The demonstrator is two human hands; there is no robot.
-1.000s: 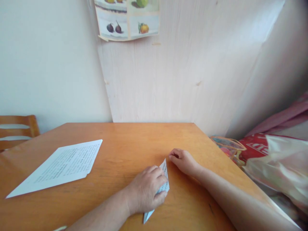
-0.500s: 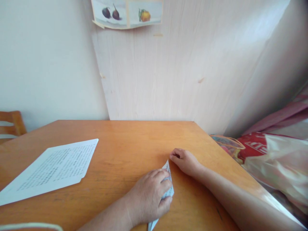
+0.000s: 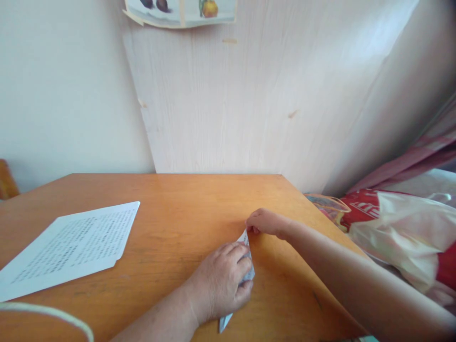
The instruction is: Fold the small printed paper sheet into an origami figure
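Note:
A small folded piece of printed paper [image 3: 246, 242] lies on the orange wooden table [image 3: 199, 204], mostly hidden under my left hand [image 3: 221, 280]. That hand rests flat on it, fingers together, pressing it down. My right hand [image 3: 265, 222] has its fingers curled and pinches the paper's far tip. The near tip of the paper pokes out below my left hand near the table's front edge.
A printed sheet [image 3: 71, 244] lies at the table's left. Plastic bags [image 3: 395, 228], red and translucent, sit just off the right edge. A pale wood panel [image 3: 249, 95] stands behind the table. A chair's corner [image 3: 6, 178] shows far left.
My right hand has lifted off the table and closed on the paper's far tip. My left hand has stayed pressed on the paper. The view has tipped downward slightly.

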